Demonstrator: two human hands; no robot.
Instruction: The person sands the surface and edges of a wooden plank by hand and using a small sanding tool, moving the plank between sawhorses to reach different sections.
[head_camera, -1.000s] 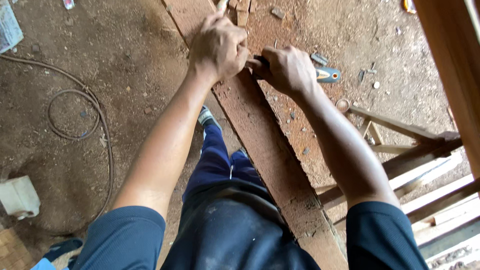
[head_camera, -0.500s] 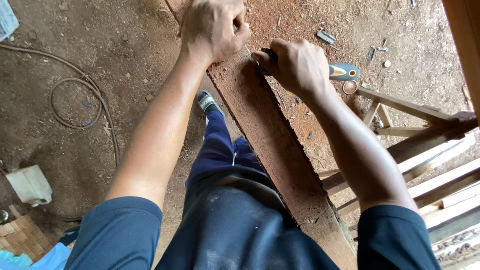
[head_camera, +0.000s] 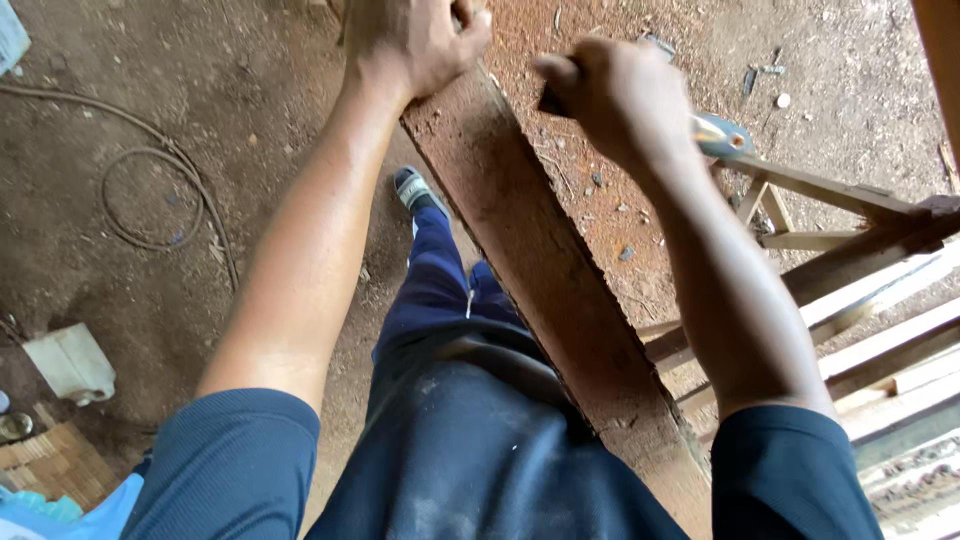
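Plank (head_camera: 540, 250) under fisted left hand (head_camera: 410, 40), right hand (head_camera: 610, 95) gripping tool handle (head_camera: 722, 135), cable (head_camera: 150, 190) on dirt floor

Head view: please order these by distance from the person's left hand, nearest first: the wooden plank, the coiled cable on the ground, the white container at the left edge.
From the left hand:
1. Wooden plank, directly under the hand, touching it.
2. Coiled cable, on the dirt ground to the left.
3. White container, at the lower left edge.

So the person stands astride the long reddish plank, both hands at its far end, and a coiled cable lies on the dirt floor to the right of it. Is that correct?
Not quite: the head view shows the coiled cable on the dirt to the left of the plank, not the right. The rest holds.
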